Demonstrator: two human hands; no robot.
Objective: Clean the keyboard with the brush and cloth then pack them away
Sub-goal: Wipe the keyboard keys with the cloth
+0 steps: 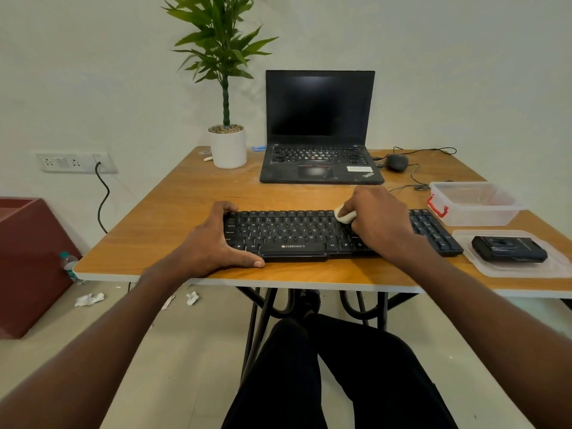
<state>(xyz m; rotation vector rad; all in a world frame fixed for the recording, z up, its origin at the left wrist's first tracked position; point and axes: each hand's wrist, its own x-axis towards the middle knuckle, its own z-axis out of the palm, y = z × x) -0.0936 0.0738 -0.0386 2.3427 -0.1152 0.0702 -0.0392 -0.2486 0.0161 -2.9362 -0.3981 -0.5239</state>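
Note:
A black keyboard (288,233) lies near the front edge of the wooden table (185,193). My left hand (216,243) grips its left end, fingers over the far edge and thumb along the near edge. My right hand (377,221) holds a small white cloth (345,215) bunched under its fingers and presses it on the keys right of centre. A clear plastic box (473,202) with a red latch stands at the right. Its lid (520,267) lies in front of it with a black boxy object (509,249) on top. I cannot tell where the brush is.
An open black laptop (320,134) stands behind the keyboard. A potted plant (227,147) is at the back left, a dark mouse (397,162) with cables at the back right. Crumpled paper and a bottle (69,266) lie on the floor to the left.

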